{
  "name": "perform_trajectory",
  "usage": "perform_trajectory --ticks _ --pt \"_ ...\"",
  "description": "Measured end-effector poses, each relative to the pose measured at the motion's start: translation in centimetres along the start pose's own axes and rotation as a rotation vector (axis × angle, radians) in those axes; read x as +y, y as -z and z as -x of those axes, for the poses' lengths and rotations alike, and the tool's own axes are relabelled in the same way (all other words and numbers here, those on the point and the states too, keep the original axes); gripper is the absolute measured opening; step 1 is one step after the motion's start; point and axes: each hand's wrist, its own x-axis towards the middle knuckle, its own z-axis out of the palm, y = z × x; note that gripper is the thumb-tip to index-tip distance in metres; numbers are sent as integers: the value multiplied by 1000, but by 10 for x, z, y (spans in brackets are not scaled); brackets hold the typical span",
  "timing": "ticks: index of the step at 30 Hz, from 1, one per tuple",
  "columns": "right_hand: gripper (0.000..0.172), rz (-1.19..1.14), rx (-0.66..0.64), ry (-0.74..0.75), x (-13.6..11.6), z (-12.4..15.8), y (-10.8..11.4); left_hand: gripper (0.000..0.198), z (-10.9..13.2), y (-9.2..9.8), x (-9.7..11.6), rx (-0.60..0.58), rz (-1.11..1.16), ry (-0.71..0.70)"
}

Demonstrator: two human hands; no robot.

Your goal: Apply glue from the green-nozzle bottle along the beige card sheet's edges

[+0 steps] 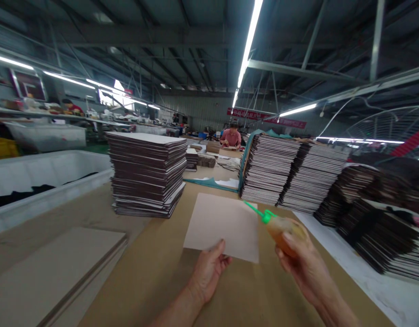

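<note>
My left hand (211,271) pinches the near edge of a pale, flat square sheet (223,225), thumb on top and fingers underneath. The sheet is held at a slight tilt above the brown table covering (162,272). In my right hand (303,261) is a squeeze bottle (284,234) with orange-yellow contents and a green nozzle. My fingers wrap round its body. The bottle leans left, and its thin nozzle tip is over the sheet's far right corner. Whether the tip touches the sheet I cannot tell.
A tall stack of dark-edged sheets (146,175) stands at the left. More stacks (274,168) line the right, with dark bundles (380,231) nearer. A white bin (93,161) holds dark material. A flat board (69,268) lies front left. A person (231,136) works farther back.
</note>
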Motion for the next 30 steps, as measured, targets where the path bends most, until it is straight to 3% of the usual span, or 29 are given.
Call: perform_trajectory --ticks 5,12,17,21,24,30 --pt "76 292 -8 51 5 6 -26 45 4 2 -4 -49 -77 -7" --pt "69 600 36 127 10 -1 -38 50 6 0 -5 -77 -111 -24" --pt "71 704 -66 154 13 0 -49 55 8 -4 -6 -68 -133 -35" --pt "61 853 -215 233 15 2 -57 49 10 -4 -7 -77 -151 -56" --pt "53 976 -262 332 16 1 -62 47 9 -2 -8 -86 -164 -81" --pt "27 1005 -338 614 17 2 -70 43 5 4 -14 -79 -168 -89"
